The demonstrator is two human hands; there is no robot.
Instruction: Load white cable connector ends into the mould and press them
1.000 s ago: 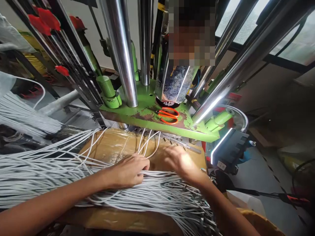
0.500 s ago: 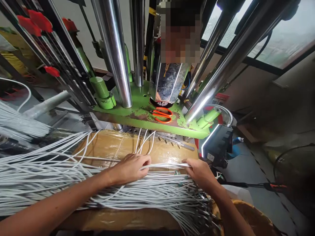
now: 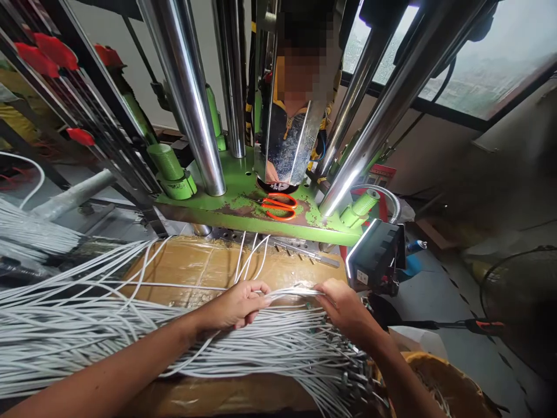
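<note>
Taking clock hours from the middle of the held strand, we count one green plate (image 3: 226,206) at 12, with four round posts (image 3: 186,98) and one faceted column (image 3: 289,139) above it. We count one board (image 3: 174,261), one lamp (image 3: 376,255), two hands, four red tabs (image 3: 57,51) toward 10 and one pair of scissors (image 3: 278,204). The heap (image 3: 261,337) has too many cables for us to number, and we cannot count those in the strand (image 3: 292,291).

The strand is white, thin and gently bowed, stretched between the hands just above the board's near part. At 9, the left hand (image 3: 241,305) pinches it, thumb against curled fingers; at 3, the right hand (image 3: 342,302) grips its other end, fingers bent closely round it.

The heap, pale grey-white, spreads from 6 round to 9, with small metal ends (image 3: 354,374) bunched toward 5. The left forearm crosses the heap and hides part of it. At 11, at least three loose cables (image 3: 250,258) run from near the left hand to the plate's front edge, which blocks our view of their far ends. A round basket (image 3: 456,383) sits at 4, partly behind the right forearm. The scissors, orange-handled, lie on the plate before the column.
</note>
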